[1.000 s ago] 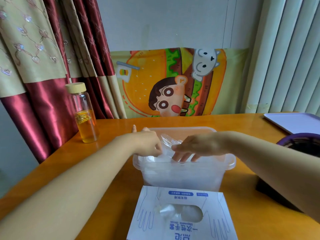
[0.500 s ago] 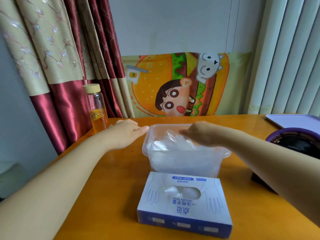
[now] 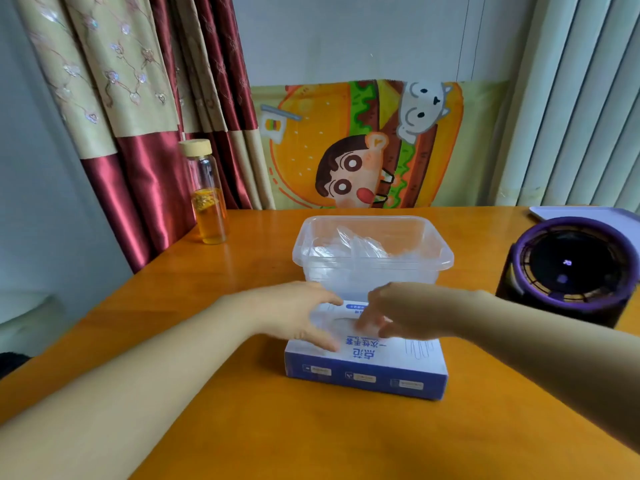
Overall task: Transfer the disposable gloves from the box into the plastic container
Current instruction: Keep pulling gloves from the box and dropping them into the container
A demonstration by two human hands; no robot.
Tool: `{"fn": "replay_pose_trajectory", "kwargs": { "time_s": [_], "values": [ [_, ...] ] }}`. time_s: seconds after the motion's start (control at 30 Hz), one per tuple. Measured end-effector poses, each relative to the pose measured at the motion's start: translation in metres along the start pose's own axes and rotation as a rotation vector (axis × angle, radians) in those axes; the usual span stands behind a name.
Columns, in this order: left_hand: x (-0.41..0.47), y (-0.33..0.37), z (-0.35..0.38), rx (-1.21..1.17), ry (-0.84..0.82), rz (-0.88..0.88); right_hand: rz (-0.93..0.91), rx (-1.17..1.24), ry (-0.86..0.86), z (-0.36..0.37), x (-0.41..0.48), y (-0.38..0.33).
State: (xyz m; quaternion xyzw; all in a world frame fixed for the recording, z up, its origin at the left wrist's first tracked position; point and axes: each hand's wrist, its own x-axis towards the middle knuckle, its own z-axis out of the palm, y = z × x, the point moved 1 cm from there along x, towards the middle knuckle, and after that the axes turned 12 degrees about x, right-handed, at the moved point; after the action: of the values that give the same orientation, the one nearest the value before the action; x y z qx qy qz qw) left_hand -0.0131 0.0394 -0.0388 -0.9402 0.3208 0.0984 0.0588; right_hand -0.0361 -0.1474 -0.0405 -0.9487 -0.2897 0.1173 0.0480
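Looking down from the head view: spotting a clear, round-cornered plastic container [image 3: 408,278] mid-table, loosely filled with crinkly see-through gloves [image 3: 360,245]. Just in front of it, finding the flat blue-and-white cardboard box [image 3: 367,374], top slot mostly hidden under the hands. Seeing the left hand [image 3: 294,317] laid flat on the box's left top, fingers straight. Catching the right hand [image 3: 405,313] curled down at the slot, too blurred to tell whether pinching any film. Noting the smooth orange wooden table [image 3: 277,427], a cork-capped glass bottle [image 3: 207,199] of amber liquid by the left edge, a round purple device [image 3: 571,268] on the right, both well apart from the box.
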Motion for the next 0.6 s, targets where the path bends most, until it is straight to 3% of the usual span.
{"fn": "replay_pose_trajectory", "kwargs": {
  "time_s": [0.27,0.6],
  "values": [
    [0.01,-0.004,0.019,-0.028,-0.069,-0.014,-0.062,0.12,0.162,0.027,0.022,0.008],
    [0.004,-0.003,0.021,-0.147,-0.011,-0.016,-0.225,0.096,0.632,0.017,0.012,-0.009]
  ]
}}
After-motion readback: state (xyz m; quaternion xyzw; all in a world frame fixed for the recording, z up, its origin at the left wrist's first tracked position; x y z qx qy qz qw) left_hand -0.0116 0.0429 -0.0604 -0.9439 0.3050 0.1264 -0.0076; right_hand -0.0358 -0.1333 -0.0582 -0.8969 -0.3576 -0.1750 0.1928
